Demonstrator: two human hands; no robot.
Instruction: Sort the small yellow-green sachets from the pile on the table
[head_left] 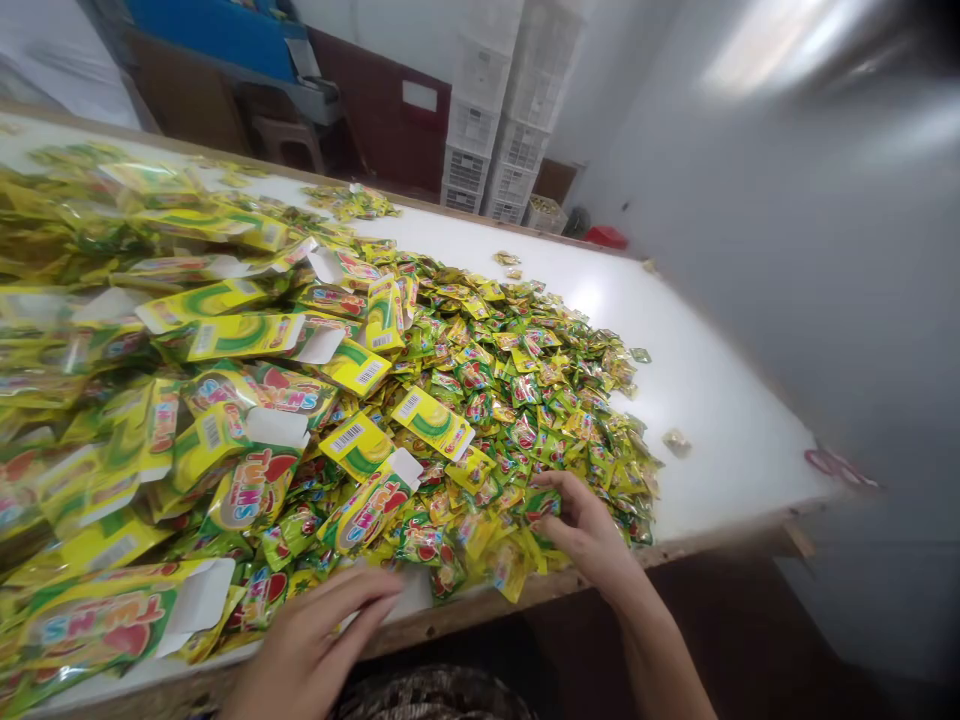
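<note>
My right hand [589,535] reaches into the near edge of a heap of small wrapped candy packets [517,390]. Its thumb and fingers close around a green candy packet [541,507]. At the table's front edge, my left hand [319,635] has its fingers stretched to the right, the thumb a little apart, and no packet shows in it. Just beyond it lies a yellow and green box [375,505] printed with fruit, its white flap up. More such boxes, among them a larger-looking one [112,625] with an open flap, pile up on the left.
The white table [720,400] has a wooden rim and runs to a grey wall on the right. Red-handled scissors [836,465] seem to lie at its right corner, blurred. Stacked white crates [472,130] and a plastic stool [285,130] stand behind.
</note>
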